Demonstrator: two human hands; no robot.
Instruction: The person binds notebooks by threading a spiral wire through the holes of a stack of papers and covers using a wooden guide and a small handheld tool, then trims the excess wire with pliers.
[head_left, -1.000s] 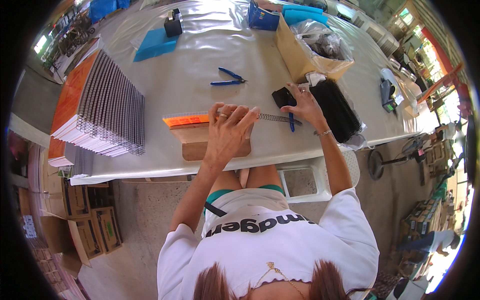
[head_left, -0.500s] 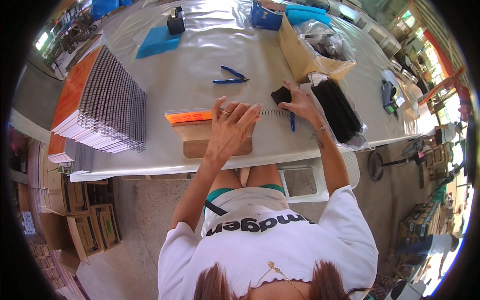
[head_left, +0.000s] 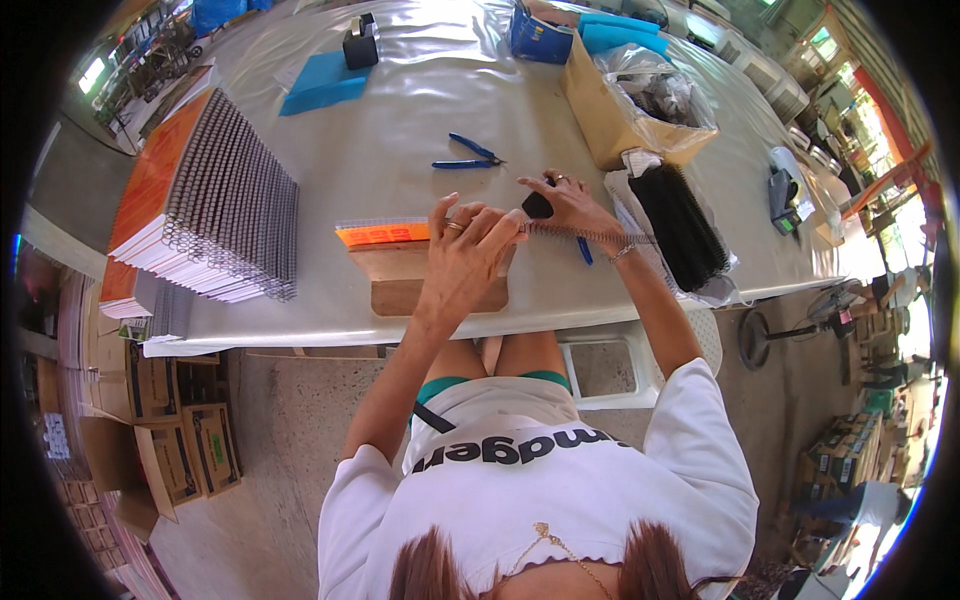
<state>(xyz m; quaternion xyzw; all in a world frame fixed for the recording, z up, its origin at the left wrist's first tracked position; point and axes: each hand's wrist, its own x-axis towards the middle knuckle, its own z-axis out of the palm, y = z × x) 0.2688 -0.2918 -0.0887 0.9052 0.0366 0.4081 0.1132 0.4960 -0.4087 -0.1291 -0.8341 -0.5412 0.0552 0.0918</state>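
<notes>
threading a wire spiral coil [head_left: 590, 236] into the orange-covered notebook [head_left: 385, 234] on the wooden block [head_left: 420, 280] at the table's [head_left: 400, 120] near edge. left hand [head_left: 462, 250] fingers spread, steadying the book's spine end; right hand [head_left: 565, 200] fingers pinched on the coil. judged mid-binding; next move calls for twisting the coil evenly through the holes.
</notes>
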